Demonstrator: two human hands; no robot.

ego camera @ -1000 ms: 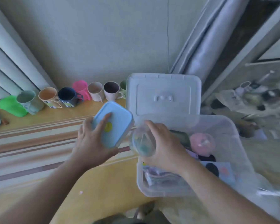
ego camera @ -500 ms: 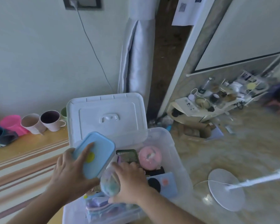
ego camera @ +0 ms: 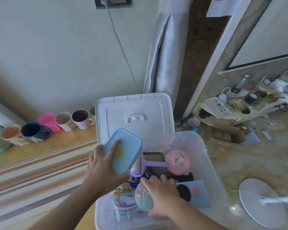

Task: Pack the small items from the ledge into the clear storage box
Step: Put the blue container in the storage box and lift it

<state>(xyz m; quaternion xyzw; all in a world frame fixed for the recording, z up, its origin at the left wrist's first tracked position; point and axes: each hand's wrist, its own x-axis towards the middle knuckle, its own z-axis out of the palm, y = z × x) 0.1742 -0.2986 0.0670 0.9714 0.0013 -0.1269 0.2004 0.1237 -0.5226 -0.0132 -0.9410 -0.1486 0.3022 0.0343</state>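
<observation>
The clear storage box [ego camera: 204, 150] stands open on the floor beside the wooden ledge [ego camera: 45, 146]. Its white lid [ego camera: 135, 113] leans upright behind it. My left hand [ego camera: 101, 168] holds a light-blue lidded container [ego camera: 125, 148] tilted over the box's left rim. My right hand [ego camera: 161, 195] grips a small clear round jar [ego camera: 144, 198] low inside the box, over a heap of purple and blue items. Also in the box lie a purple lint roller [ego camera: 146, 165], a pink round case [ego camera: 178, 161] and a blue card [ego camera: 198, 193].
Several mugs [ego camera: 80, 118] line the ledge along the wall, among them a pink one [ego camera: 47, 121] and a dark blue one [ego camera: 33, 131]. A white fan base [ego camera: 259, 201] lies on the floor to the right. A cluttered low shelf [ego camera: 239, 103] stands at the far right.
My view swung right and down from the ledge to the box. My right hand has lowered the clear jar into the box. My left hand brought the blue container over the box's rim.
</observation>
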